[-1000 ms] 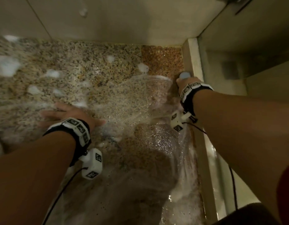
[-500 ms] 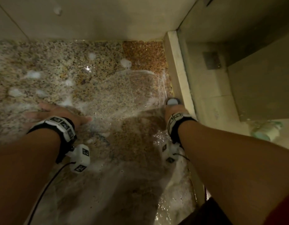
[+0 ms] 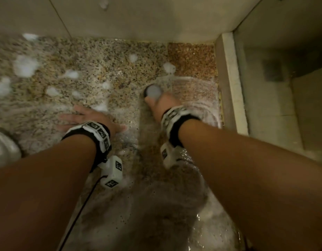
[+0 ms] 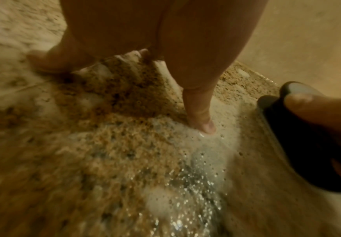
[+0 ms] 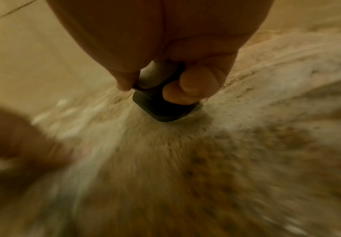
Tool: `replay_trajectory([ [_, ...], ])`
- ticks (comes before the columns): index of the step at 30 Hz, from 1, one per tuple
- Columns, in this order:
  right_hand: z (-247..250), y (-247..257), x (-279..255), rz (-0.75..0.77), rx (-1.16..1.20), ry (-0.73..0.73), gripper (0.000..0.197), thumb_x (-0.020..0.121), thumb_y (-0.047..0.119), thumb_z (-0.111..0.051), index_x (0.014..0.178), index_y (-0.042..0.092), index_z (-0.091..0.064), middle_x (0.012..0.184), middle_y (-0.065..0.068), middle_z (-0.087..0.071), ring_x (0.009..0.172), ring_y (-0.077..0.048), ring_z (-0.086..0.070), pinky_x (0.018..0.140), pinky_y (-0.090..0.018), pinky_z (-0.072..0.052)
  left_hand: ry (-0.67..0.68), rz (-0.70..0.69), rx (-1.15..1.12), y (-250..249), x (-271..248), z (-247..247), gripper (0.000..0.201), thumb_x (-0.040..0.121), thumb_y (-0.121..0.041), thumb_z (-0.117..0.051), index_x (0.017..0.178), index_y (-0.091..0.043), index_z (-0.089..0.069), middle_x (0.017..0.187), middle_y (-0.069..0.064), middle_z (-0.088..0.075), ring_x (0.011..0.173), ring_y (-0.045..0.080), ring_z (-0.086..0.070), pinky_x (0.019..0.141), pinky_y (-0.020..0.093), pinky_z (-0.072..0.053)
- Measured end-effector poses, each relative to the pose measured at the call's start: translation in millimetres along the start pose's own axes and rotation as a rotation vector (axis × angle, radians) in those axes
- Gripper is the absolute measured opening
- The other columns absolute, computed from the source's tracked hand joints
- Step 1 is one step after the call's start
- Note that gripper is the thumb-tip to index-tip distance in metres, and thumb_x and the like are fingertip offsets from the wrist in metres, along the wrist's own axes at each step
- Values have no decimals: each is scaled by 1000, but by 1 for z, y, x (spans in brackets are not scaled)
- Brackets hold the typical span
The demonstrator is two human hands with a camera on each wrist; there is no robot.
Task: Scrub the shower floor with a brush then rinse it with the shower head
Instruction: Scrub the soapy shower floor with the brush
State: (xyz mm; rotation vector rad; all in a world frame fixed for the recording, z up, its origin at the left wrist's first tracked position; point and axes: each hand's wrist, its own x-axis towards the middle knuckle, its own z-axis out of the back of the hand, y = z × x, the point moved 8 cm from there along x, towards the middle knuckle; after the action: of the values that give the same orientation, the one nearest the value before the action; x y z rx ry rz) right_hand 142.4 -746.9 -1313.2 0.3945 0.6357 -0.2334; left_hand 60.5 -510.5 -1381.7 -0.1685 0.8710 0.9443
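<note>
Brush swings left off the curb, right hand grip clenched around it; left hand flat, bracing on the soapy floor. Scrubbing spreads inward.

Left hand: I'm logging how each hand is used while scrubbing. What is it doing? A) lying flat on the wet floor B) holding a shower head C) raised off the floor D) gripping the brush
A: the left hand lies flat, fingers straight on the soapy floor, while the right hand grips the brush.

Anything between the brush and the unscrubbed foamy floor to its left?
Yes. The left hand rests flat on the floor, left of the brush gripped by the right hand, partly across that path.
</note>
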Motion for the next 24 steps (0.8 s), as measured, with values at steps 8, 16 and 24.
replay_trajectory([
  [8,-54,-51,-29,-72,40,199,73,100,53,-49,151,6,-26,129,-18,-60,101,-34,-61,80,-42,-51,-27,-115,1,9,-27,17,156,59,-85,-76,164,-11,12,168,31,9,154,53,-10,121,65,-25],
  [16,-57,-24,-35,-73,22,128,69,103,48,-46,154,5,-28,156,-18,-36,136,-35,-45,96,-38,-42,-24,-207,-153,140,-77,67,90,89,-53,-77,156,-6,-39,142,20,-59,81,28,-61,60,34,-48],
  [24,-58,-21,-31,-140,39,80,75,97,54,-54,150,5,-32,126,-18,-60,82,-32,-60,62,-37,-46,-36,-231,-229,159,-85,73,102,89,-61,-72,161,-5,-26,147,19,-55,101,32,-63,66,31,-47],
])
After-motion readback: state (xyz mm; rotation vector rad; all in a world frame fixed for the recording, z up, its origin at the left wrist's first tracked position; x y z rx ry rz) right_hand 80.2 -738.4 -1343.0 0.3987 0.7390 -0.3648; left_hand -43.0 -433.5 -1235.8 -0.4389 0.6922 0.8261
